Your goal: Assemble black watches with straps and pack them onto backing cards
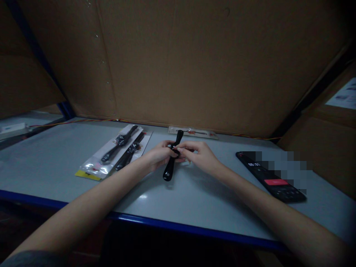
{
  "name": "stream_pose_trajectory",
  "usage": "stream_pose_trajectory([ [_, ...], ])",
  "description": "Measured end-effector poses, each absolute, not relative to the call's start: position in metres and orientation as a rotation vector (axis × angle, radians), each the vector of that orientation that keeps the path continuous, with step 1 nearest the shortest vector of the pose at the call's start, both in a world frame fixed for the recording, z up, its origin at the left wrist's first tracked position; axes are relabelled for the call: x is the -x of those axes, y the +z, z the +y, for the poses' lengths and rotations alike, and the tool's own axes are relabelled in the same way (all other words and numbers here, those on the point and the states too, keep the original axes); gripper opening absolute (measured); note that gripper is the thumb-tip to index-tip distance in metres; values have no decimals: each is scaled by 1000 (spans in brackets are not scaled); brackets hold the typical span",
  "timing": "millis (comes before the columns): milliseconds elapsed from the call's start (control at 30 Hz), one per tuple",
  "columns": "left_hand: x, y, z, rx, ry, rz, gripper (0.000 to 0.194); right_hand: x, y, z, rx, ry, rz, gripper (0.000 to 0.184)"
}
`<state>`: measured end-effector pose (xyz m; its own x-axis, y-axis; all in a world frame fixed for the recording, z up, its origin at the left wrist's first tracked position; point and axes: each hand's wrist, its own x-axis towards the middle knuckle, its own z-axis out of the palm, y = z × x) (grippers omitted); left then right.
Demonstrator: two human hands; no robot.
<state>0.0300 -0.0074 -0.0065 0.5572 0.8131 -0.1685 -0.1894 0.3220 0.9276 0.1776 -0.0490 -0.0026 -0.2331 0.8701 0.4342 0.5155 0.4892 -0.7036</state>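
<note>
Left hand and right hand, both clenched on a black watch strap at mid-length, seemingly at its buckle; long axis running fore-and-aft, far end tilted rightward. Packaged straps on the grey table, nearer left hand.

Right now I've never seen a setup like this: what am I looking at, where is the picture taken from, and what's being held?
There's no machine here. This picture comes from a camera worn on a person's head, looking forward and down at their bare arms. Their left hand and right hand meet around a black strap, probably a watch strap, holding it near its middle. Below them is a grey table with a blue front edge. To the left lie two plastic packs, each with a black strap inside; a third pack lies further back. On the right, a black phone shows a timer, partly pixelated. Cardboard walls stand behind.
</note>
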Motion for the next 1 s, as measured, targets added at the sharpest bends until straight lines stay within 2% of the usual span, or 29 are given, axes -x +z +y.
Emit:
stream_pose_trajectory([
  [233,-24,-18,6,-906,715,594,32,-227,-11,-1,1276,211,-1810,28],
  [333,-21,-21,14,-804,702,642,33,-253,-21,33,1471,-89,-1842,33],
  [433,-18,-20,18,-745,682,661,34,-269,-29,62,1687,-237,-1917,46],
  [533,-17,-17,18,-743,686,638,35,-273,-36,80,1775,-206,-1991,52],
  [700,-19,-14,16,-694,688,702,37,-270,-42,87,1698,-203,-2031,36],
  [833,-19,-16,16,-667,648,667,36,-271,-33,83,1538,-224,-1974,31],
  [1000,-19,-16,19,-653,635,634,40,-268,0,56,1233,85,-1829,34],
])
